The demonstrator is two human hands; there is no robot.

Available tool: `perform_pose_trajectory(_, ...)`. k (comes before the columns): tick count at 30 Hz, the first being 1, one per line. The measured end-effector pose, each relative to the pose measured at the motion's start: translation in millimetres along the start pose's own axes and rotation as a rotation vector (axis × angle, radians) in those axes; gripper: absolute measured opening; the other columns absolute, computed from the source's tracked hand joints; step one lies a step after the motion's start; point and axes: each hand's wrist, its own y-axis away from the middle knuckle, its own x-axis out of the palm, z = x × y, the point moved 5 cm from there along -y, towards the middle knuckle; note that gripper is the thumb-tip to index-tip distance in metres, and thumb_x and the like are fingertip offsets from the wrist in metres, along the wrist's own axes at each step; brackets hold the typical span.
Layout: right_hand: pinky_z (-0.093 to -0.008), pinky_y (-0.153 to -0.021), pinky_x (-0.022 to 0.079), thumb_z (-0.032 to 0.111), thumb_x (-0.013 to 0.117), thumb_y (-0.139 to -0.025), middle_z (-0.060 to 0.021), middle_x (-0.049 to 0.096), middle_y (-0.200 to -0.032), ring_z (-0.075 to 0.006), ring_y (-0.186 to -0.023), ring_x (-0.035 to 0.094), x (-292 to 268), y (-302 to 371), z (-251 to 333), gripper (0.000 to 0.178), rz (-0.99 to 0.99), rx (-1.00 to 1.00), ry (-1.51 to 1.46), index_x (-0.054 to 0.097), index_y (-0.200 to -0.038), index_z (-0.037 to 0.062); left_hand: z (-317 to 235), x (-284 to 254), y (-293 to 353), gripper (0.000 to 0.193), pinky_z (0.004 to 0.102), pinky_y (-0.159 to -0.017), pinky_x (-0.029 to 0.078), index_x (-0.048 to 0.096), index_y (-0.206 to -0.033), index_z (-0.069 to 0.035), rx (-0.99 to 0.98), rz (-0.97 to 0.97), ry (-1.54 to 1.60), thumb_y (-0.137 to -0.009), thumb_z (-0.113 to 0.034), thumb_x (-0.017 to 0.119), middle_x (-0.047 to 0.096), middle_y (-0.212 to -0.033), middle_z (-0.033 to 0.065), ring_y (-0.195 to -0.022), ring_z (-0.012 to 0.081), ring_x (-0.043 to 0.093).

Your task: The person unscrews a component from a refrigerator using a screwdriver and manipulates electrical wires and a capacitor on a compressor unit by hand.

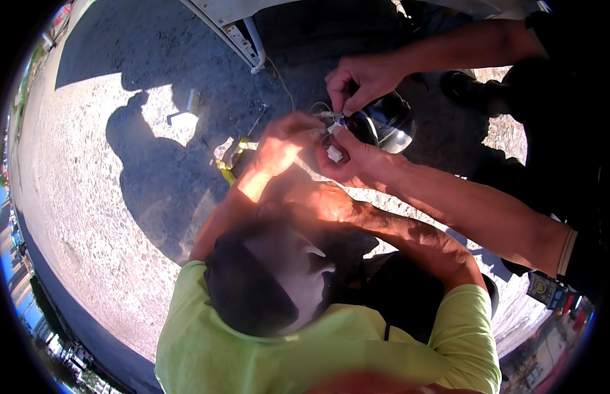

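My bare forearms reach in from the right edge. My left hand is closed, with a white plastic piece at its curled fingers and its thumb at a small cluster of white and blue parts. Just above, my right hand pinches at this cluster, where thin wires meet; the exact grip is too small to tell. A co-worker's left hand touches the cluster from the left. The co-worker's right hand is blurred below. Behind my hands lies a round, glossy dark object.
A co-worker in a lime shirt and dark cap crouches close by. White vehicle panel edges and a bent tube hang above. A yellow item and a pale block lie on the ground. A dark shoe stands right.
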Motion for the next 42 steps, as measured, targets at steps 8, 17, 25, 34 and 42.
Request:
perform_pose_trajectory(8, -0.0463, -0.092, 0.056, 0.019, 0.064, -0.093, -0.0155, 0.072, -0.112, -0.0357, -0.106, 0.070, 0.2, 0.5, 5.0, 0.027, -0.005, 0.043, -0.016, 0.070, -0.116, 0.0052, -2.8, 5.0, 0.9, 0.022, 0.0293, -0.087, 0.055, 0.073, -0.112, 0.001, -0.023, -0.015, 0.032, -0.093, -0.011, 0.073, 0.075, -0.105, 0.0095, -0.095, 0.0150, 0.068)
perform_pose_trajectory(17, -0.0453, -0.092, 0.055, 0.021, 0.064, -0.094, -0.0131, 0.071, -0.112, -0.0340, -0.106, 0.069, 15.6, -0.7, -18.0, 0.028, -0.026, -0.039, -0.098, 0.069, -0.117, 0.0071, -19.9, 16.3, 9.2, 0.021, 0.0300, -0.088, 0.056, 0.072, -0.115, 0.002, 0.046, 0.024, 0.115, -0.094, -0.004, 0.072, 0.075, -0.107, 0.0115, -0.097, 0.0160, 0.069)
perform_pose_trajectory(25, -0.0459, -0.090, 0.056, 0.020, 0.063, -0.092, -0.0129, 0.071, -0.110, -0.0338, -0.105, 0.069, 10.5, -1.3, -10.9, 0.027, 0.020, -0.100, 0.095, 0.068, -0.116, 0.0082, -21.7, 4.7, 1.5, 0.024, 0.0317, -0.087, 0.057, 0.070, -0.116, 0.002, 0.261, -0.131, -0.054, -0.093, -0.004, 0.073, 0.071, -0.110, 0.0104, -0.098, 0.0191, 0.069)
perform_pose_trajectory(34, -0.0452, -0.092, 0.056, 0.021, 0.062, -0.092, -0.0119, 0.070, -0.110, -0.0328, -0.105, 0.069, 13.3, -2.2, -11.1, 0.028, 0.068, -0.058, 0.129, 0.068, -0.117, 0.0105, -21.8, 7.7, -12.9, 0.032, 0.0399, -0.083, 0.058, 0.071, -0.116, -0.004, 0.363, -0.202, -0.540, -0.084, -0.008, 0.077, 0.067, -0.111, 0.0180, -0.096, 0.0335, 0.070)
perform_pose_trajectory(42, -0.0462, -0.090, 0.056, 0.020, 0.063, -0.092, -0.0121, 0.071, -0.109, -0.0329, -0.106, 0.069, 13.8, -5.2, -9.9, 0.027, 0.070, -0.004, 0.151, 0.069, -0.117, 0.0106, -24.8, -2.9, -17.4, 0.026, 0.0430, -0.083, 0.057, 0.074, -0.111, -0.006, 0.227, -0.223, -0.732, -0.088, -0.019, 0.075, 0.070, -0.107, 0.0171, -0.097, 0.0356, 0.071)
